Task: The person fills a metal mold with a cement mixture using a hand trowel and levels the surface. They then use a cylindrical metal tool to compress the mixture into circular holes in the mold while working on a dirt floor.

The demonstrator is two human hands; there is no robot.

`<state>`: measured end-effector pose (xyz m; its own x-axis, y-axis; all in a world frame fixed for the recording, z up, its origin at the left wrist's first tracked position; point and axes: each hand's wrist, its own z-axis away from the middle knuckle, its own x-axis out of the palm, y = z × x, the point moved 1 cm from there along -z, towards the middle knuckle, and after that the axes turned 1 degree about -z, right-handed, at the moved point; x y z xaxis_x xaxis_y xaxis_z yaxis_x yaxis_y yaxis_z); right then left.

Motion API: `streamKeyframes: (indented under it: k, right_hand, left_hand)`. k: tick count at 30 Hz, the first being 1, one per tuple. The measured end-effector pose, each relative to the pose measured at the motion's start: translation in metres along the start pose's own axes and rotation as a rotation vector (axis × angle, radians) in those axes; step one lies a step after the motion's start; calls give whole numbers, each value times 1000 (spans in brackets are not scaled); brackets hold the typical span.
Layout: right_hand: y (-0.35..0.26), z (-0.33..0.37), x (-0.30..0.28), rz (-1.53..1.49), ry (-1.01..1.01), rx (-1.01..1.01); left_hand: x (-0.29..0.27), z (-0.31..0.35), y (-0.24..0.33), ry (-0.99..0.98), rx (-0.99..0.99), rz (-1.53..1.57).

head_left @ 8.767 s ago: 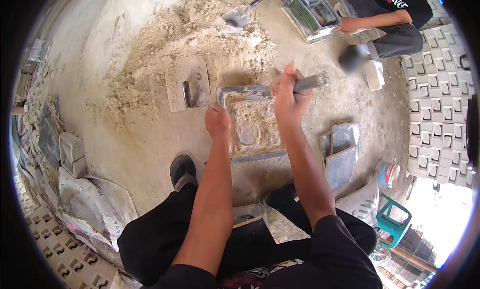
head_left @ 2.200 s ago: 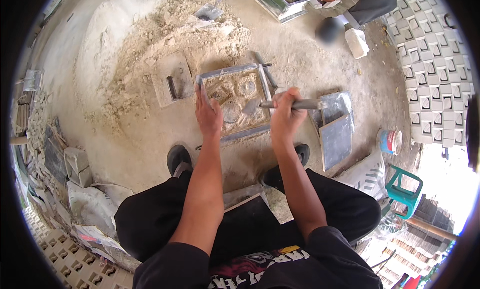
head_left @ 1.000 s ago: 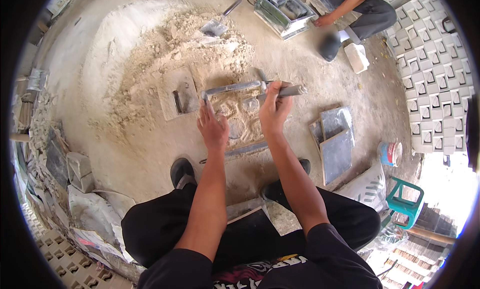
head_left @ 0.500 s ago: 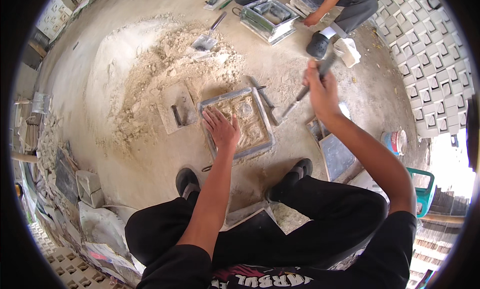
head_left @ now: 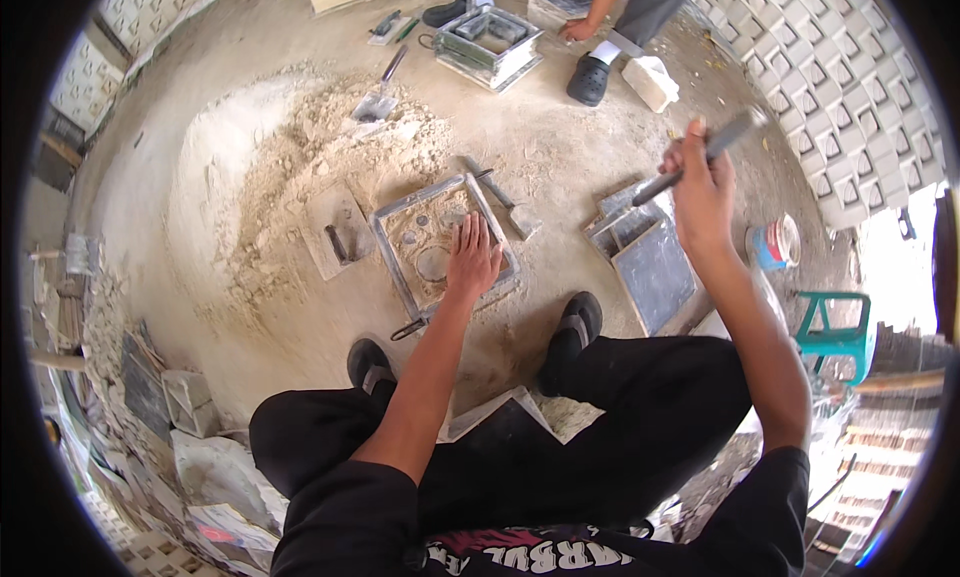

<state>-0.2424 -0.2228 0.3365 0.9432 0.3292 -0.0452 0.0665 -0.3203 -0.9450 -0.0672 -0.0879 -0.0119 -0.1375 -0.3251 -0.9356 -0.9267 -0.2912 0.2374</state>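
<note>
My left hand (head_left: 474, 260) lies with its fingers outstretched on the packed sand (head_left: 405, 264) at the right part of a square metal frame (head_left: 393, 265). Round marks or discs show in the sand beside it. My right hand (head_left: 703, 192) is raised well to the right of the frame, closed round a dark-handled tool with a narrow shaft (head_left: 655, 188). The tool's upper end is blurred, so its exact kind cannot be made out. A long-handled tool with a flat end (head_left: 523, 220) lies on the ground along the frame's right side.
Left of the frame lies a flat board with a handle (head_left: 338, 239); beyond it spreads a sand heap (head_left: 290, 142) bearing a trowel (head_left: 375, 107). Another person's hand (head_left: 577, 29) is near a second metal frame (head_left: 460, 52). To the right are a dark panel (head_left: 655, 285), a bucket (head_left: 775, 243) and a green stool (head_left: 838, 327).
My left hand has moved from the left part of the sand to the right, uncovering the round marks. My right hand still holds the tool raised, now tilted differently. The whole view has shifted.
</note>
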Motion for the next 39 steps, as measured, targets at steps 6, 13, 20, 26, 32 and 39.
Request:
streamKeyframes:
  k: [6, 13, 20, 26, 32, 39]
  right_hand:
    - [17, 15, 9, 289, -73, 39]
    - [23, 25, 26, 334, -215, 9]
    - [89, 21, 53, 519, -514, -38]
    - [118, 22, 91, 690, -852, -106]
    - [82, 14, 146, 553, -818, -70]
    - [101, -24, 200, 574, -754, -149]
  left_hand:
    - [-33, 43, 11, -166, 259, -28]
    - [-77, 53, -52, -146, 162, -302]
    - [-121, 16, -95, -105, -82, -201]
    - [-144, -13, -106, -121, -281, 78]
    - [-186, -59, -143, -19, -228, 135]
    - [-234, -95, -158, -186, -99, 164]
